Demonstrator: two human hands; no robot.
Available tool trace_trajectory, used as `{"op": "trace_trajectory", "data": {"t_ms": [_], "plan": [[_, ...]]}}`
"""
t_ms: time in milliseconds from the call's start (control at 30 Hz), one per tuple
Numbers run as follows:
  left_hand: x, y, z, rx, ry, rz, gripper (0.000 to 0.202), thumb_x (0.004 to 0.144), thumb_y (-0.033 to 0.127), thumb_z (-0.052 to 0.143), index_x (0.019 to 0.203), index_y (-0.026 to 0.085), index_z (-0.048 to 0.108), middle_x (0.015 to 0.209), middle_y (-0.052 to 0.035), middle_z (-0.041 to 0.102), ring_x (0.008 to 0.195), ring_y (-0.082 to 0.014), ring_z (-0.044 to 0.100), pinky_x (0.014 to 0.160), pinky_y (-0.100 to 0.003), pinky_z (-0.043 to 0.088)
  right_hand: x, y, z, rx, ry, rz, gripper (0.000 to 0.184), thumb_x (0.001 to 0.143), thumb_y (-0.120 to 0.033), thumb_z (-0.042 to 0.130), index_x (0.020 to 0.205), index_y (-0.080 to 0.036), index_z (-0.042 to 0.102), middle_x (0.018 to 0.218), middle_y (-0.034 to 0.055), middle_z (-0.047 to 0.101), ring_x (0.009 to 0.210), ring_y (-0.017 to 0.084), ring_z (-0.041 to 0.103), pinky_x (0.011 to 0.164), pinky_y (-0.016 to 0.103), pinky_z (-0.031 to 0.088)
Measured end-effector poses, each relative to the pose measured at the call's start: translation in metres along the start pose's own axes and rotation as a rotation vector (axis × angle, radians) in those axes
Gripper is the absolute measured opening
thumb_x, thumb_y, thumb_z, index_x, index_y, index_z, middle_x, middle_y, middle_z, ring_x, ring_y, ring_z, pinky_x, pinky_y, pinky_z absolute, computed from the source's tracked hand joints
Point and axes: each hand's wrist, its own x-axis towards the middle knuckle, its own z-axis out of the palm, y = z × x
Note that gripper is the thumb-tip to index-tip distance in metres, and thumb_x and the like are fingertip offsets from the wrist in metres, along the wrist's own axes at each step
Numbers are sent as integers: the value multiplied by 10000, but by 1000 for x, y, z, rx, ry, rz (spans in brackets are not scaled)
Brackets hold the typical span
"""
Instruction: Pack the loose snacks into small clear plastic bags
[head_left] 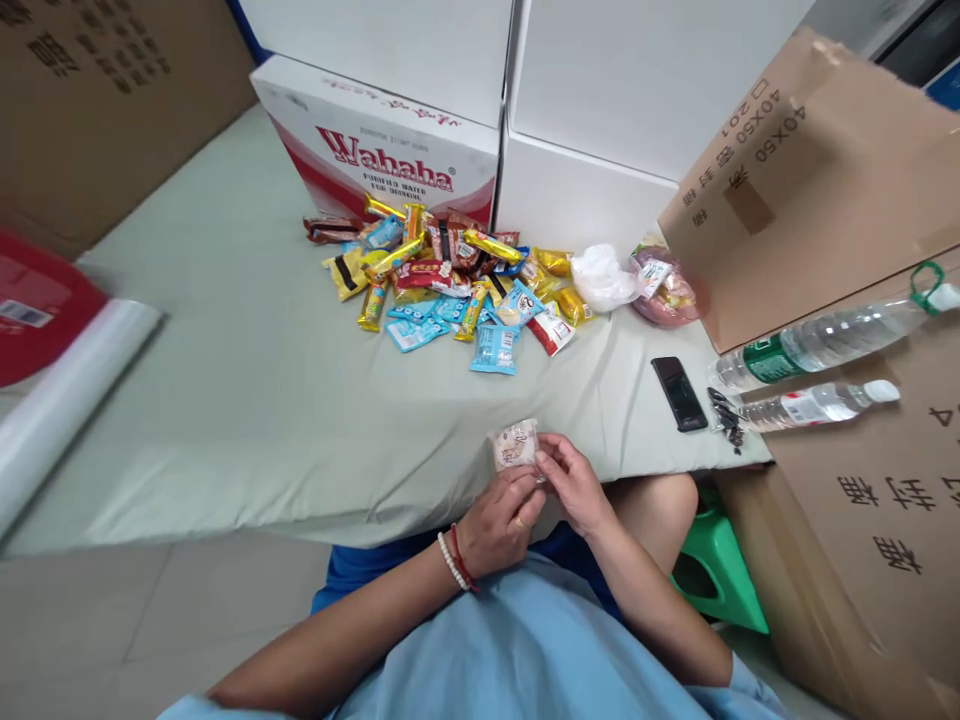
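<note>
A small pale wrapped snack packet (516, 446) with brown print is held up near the table's front edge. My left hand (501, 520), with beads and a red band at the wrist, has its fingers curled on the packet's lower edge. Thumb and fingers of my right hand (576, 483) pinch its lower right corner. Beyond the packet lies a heap of wrapped snacks (442, 270) in yellow, blue, red and brown. The nearest of these is a light blue packet (494, 349).
Behind the heap stands a white and red Wahaha carton (390, 150). To the right are a white plastic bag (602, 278), a bagged reddish item (666, 288), a black phone (679, 393) and two water bottles (817, 340). A plastic roll (82, 410) lies left; a green stool (720, 570) stands below.
</note>
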Motion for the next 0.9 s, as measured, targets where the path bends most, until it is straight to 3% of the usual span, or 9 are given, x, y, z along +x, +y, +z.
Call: {"op": "trace_trajectory", "data": {"t_ms": [200,333,433,567,633,700,800,900], "plan": [[7,-2,0,-118,-42,5,434,786,56,496,1202,179,517,1107,-142,618,1217,-289,608,954,-489,606,5,-12,-2,77,-71,59,469,792,-465,817,1192,-279,658,1149,51,739,1030,234,691,869,368,572],[16,-8,-23,-101,-80,32,422,797,35,515,1195,174,516,1109,-148,622,1227,-279,614,969,-443,602,12,-19,-11,31,6,-19,433,781,-435,814,1157,-273,674,1138,52,742,1031,237,690,919,385,567],[10,-29,-61,148,2,-106,415,833,31,562,1205,213,532,1104,-120,620,1184,-276,642,924,-427,609,34,-48,-59,-62,211,-186,426,786,-418,785,1167,-273,658,1167,59,729,1059,238,685,937,396,565],[-13,-70,-111,534,87,-322,412,867,180,645,1264,250,560,1101,-101,657,1026,-301,672,864,-470,599,88,-129,-173,-284,625,-479,430,798,-299,720,1204,-242,590,1197,83,700,1070,216,687,892,366,572],[-24,-83,-122,617,81,-428,425,896,277,613,1318,288,564,1048,-83,674,949,-313,664,794,-477,598,125,-171,-226,-438,827,-477,393,840,-227,637,1224,-207,555,1230,117,678,1064,208,691,838,337,578],[-31,-89,-125,622,33,-483,441,902,301,574,1342,333,566,993,-64,687,922,-326,661,773,-490,587,164,-202,-264,-587,972,-354,383,863,-170,591,1242,-166,538,1186,149,677,1001,209,699,770,319,580],[-35,-91,-122,580,-48,-450,444,869,278,570,1293,407,596,912,-26,711,860,-323,677,740,-492,569,218,-221,-286,-778,974,-216,337,893,-175,598,1221,-113,551,1043,165,682,827,204,681,665,332,565],[-37,-94,-121,541,-63,-431,522,858,281,576,1341,477,567,898,-6,729,845,-327,702,722,-518,576,255,-218,-285,-854,837,-303,242,957,-238,578,1135,-74,595,890,147,672,722,178,635,641,347,544]]}}
